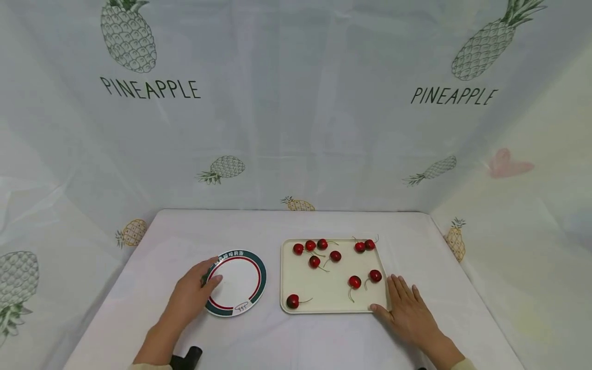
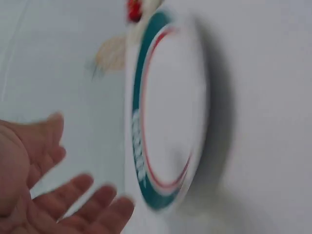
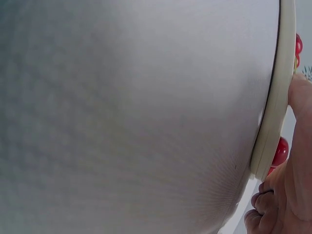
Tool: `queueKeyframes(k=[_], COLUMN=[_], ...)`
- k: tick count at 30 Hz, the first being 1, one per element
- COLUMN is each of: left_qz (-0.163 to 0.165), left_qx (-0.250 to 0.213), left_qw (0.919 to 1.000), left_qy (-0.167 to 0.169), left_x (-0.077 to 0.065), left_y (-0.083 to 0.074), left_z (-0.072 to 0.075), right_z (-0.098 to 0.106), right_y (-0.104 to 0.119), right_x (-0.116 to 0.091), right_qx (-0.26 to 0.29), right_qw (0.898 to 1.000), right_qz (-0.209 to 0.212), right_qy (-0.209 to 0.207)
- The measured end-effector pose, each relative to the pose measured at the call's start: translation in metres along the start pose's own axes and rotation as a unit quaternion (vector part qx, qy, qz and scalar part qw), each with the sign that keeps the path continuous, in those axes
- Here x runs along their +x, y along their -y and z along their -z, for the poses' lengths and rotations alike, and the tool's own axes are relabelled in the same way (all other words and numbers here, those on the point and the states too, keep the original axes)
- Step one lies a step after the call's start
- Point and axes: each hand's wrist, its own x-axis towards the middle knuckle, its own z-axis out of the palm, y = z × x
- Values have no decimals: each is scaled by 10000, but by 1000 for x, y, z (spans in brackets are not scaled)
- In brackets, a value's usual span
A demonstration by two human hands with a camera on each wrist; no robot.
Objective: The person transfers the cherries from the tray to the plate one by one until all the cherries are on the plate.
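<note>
A round white plate (image 1: 237,282) with a green rim and a red ring lies left of the table's middle. My left hand (image 1: 190,294) is at its left rim, thumb over the plate. In the blurred left wrist view, that hand (image 2: 63,202) has spread fingers and shows apart from the plate (image 2: 170,112). To the right lies a cream rectangular tray (image 1: 324,303) bearing several red cherries (image 1: 354,282) with stems. My right hand (image 1: 409,313) rests flat at the tray's right edge, thumb at its near corner. In the right wrist view, the thumb of this hand (image 3: 298,180) touches the tray's rim (image 3: 274,107).
A white cloth covers the table (image 1: 240,228). Behind and at both sides hang pale sheets (image 1: 296,128) printed with pineapples. A black wrist mount (image 1: 187,357) shows below my left forearm. A narrow strip of cloth separates plate and tray.
</note>
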Motion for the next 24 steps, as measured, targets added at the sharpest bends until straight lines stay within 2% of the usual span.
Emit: queueKeyframes(k=[3,6,11,15,19,24], left_qz=[396,639,1085,1325,1404,1383], left_qx=[-661,-1270,-2109,-2643,-2880,-3054], left_qw=[9967,9889,9687,9512,9417,9315], left_qy=[238,425,730,881,1028,1409], left_x=[10,19,30,37,43,47], left_y=[26,51,80,92,95,92], left_z=[19,29,35,34,31,28], right_z=[1,2,3,3,2,2], right_y=[1,1,1,1,0,0], right_x=[-1,0,0,0,0,1], right_qx=[-38,-55,-45,41,95,98], right_qw=[10000,10000,10000,10000,9999,9999], right_qz=[0,24,37,20,-14,-37], right_qy=[63,55,30,31,43,32])
